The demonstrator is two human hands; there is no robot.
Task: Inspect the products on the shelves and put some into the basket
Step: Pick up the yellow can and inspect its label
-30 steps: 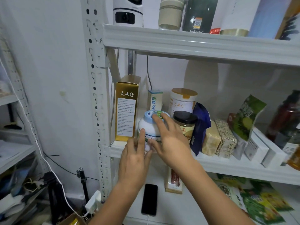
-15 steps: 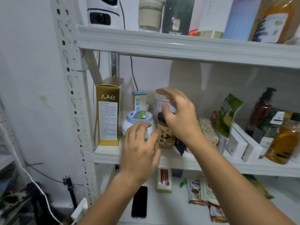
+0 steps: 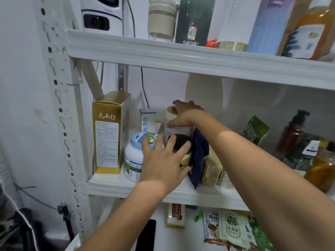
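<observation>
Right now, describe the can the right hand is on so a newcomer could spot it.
On the middle shelf, look at its left end, past the tall gold box. In the back row stands a white can with a tan lid, the right hand closed on its top. It is taller than the dark-lidded jar in front.

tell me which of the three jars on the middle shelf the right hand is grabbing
The tall white jar at the back; the right hand wraps its top. The blue-lidded jar and the dark-lidded jar stand in front.
</observation>
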